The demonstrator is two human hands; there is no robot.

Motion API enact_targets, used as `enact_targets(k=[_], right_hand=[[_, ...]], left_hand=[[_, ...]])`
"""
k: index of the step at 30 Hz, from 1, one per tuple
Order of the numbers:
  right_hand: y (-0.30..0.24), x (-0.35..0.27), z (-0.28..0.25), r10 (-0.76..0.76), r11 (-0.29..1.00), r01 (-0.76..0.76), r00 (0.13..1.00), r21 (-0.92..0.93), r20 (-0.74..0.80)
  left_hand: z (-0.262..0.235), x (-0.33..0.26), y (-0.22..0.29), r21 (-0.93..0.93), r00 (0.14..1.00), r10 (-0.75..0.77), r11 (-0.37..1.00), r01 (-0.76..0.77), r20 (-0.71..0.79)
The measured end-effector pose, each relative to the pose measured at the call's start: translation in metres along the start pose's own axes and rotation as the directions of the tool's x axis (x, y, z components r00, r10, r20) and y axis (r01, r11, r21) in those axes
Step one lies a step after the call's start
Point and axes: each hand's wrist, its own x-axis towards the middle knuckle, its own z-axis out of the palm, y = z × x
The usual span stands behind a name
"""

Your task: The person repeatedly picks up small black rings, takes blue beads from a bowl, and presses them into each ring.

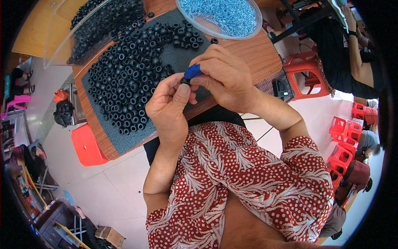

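My left hand pinches a small black ring-shaped piece between thumb and fingers, just above the near edge of the table. Against it, my right hand is closed, thumb and index finger pressed together. A blue wrap sits at the right index fingertip; whether the fingers hold something small is hidden. To the left of my hands, a large heap of the same black pieces, round with a hole, is spread on a dark grey mat.
A clear bin of black pieces stands at the far left of the wooden table. A round clear tray of small light-blue bits lies at the far right. Red stools flank the table. Other people sit at the right.
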Motion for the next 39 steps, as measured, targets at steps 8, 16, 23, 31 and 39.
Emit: enact_targets(k=[8, 16, 23, 31, 39], right_hand=[[0.002, -0.0038, 0.004, -0.01, 1.0, 0.01, 0.999, -0.013, -0.033], [-0.0001, -0.0045, 0.0008, 0.083, 0.99, -0.086, 0.996, 0.11, 0.027], [0.0003, -0.0048, 0.0011, 0.02, 1.0, -0.02, 1.0, 0.009, 0.011], [0.0017, -0.0072, -0.0002, 0.021, 0.999, -0.021, 1.0, 0.037, 0.007], [-0.0029, -0.0104, -0.0012, 0.082, 0.992, -0.082, 0.997, 0.097, 0.007]], left_hand=[[-0.0005, -0.0019, 0.0033, -0.123, 0.993, -0.12, 0.985, 0.118, -0.009], [-0.0036, -0.0019, -0.0003, -0.122, 0.986, -0.166, 0.979, 0.164, -0.003], [0.0001, -0.0014, 0.0034, -0.093, 0.987, -0.161, 0.982, 0.162, 0.014], [-0.0017, 0.0023, 0.0038, -0.111, 0.978, -0.204, 0.972, 0.208, 0.047], [-0.0038, 0.0052, 0.0076, -0.238, 0.965, -0.25, 0.935, 0.262, 0.08]])
